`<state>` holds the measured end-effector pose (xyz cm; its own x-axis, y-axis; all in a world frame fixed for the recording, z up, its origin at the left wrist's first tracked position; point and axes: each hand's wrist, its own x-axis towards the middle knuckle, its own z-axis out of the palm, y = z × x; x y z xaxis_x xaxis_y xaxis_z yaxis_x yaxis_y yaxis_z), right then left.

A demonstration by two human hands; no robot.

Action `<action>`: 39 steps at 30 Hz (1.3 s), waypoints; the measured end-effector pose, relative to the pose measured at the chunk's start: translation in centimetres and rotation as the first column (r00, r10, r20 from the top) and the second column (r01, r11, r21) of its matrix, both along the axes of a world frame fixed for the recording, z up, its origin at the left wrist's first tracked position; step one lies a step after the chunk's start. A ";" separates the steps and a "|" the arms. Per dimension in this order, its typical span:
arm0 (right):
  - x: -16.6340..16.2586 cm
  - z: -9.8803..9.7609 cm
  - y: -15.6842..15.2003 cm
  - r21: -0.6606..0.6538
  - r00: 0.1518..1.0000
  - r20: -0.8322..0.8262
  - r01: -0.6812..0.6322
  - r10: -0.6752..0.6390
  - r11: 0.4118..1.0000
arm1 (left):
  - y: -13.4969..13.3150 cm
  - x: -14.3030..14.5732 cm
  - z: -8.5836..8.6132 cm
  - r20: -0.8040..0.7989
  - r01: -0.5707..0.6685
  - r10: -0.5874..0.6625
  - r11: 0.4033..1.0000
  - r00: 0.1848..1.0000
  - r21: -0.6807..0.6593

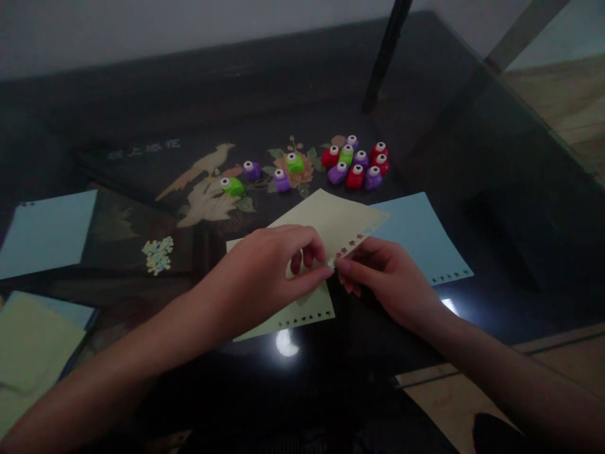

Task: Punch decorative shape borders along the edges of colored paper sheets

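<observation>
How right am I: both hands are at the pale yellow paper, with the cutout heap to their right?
Wrong side: the left hand and right hand are at the pale yellow paper, but the head view shows the cutout heap to their left.

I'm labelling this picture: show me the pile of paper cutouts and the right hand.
Pile of paper cutouts (159,255), head view, middle of the heap.
Right hand (393,277), head view, middle of the hand.

Bare, slim forearms (155,340) taper to a slender-fingered, bare left hand (265,258) and similar right hand (394,277). Dark, apparently ribbed clothing (297,444) shows dimly below.
</observation>
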<state>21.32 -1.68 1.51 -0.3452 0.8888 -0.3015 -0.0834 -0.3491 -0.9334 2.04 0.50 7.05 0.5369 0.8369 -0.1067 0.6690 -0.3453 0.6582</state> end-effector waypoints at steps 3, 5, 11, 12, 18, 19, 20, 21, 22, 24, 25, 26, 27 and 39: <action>0.0 0.4 0.0 0.045 1.000 0.020 -0.009 0.008 0.999 | 0.0 0.6 -0.4 -0.043 0.013 -0.012 1.000 0.999 0.021; -0.1 0.8 0.2 0.072 1.000 0.027 -0.013 0.011 0.997 | 0.0 0.7 -0.5 -0.052 0.019 -0.018 1.000 0.999 0.023; 0.0 1.4 0.4 0.129 0.992 0.123 -0.024 0.008 0.991 | -0.2 0.6 -0.7 -0.034 0.047 -0.046 0.999 0.998 0.028; 0.0 1.5 0.4 0.133 0.991 0.133 -0.026 0.008 0.991 | -0.2 0.6 -0.6 -0.033 0.052 -0.051 0.998 0.998 0.030; -0.1 1.6 0.4 0.148 0.984 0.173 -0.057 0.031 0.987 | -0.3 0.4 -0.6 -0.081 0.065 -0.058 0.995 0.995 0.077; -0.1 1.7 0.5 0.152 0.983 0.181 -0.064 0.036 0.986 | -0.3 0.4 -0.7 -0.084 0.067 -0.060 0.994 0.995 0.089; -0.1 1.7 0.5 0.156 0.982 0.187 -0.068 0.038 0.985 | -0.3 0.4 -0.7 -0.084 0.070 -0.061 0.993 0.995 0.099; -0.1 1.7 0.5 0.161 0.981 0.191 -0.069 0.038 0.985 | -0.3 0.4 -0.7 -0.083 0.071 -0.062 0.992 0.995 0.105; -0.1 1.7 0.5 0.165 0.980 0.193 -0.069 0.036 0.984 | -0.3 0.4 -0.7 -0.082 0.072 -0.063 0.992 0.995 0.108; -0.1 1.7 0.5 0.170 0.980 0.195 -0.071 0.037 0.983 | -0.4 0.4 -0.7 -0.082 0.072 -0.063 0.991 0.995 0.109; -0.1 1.7 0.5 0.171 0.980 0.194 -0.072 0.038 0.983 | -0.4 0.4 -0.7 -0.081 0.072 -0.064 0.992 0.995 0.107; -0.1 1.7 0.5 0.170 0.980 0.195 -0.075 0.041 0.983 | -0.4 0.4 -0.7 -0.080 0.072 -0.064 0.992 0.995 0.104; 0.0 1.7 0.5 0.169 0.979 0.197 -0.077 0.043 0.983 | -0.4 0.4 -0.7 -0.078 0.071 -0.063 0.992 0.995 0.102; 0.1 1.7 0.6 0.180 0.972 0.229 -0.103 0.060 0.978 | -0.8 0.6 -0.9 -0.115 0.082 -0.069 0.990 0.991 0.112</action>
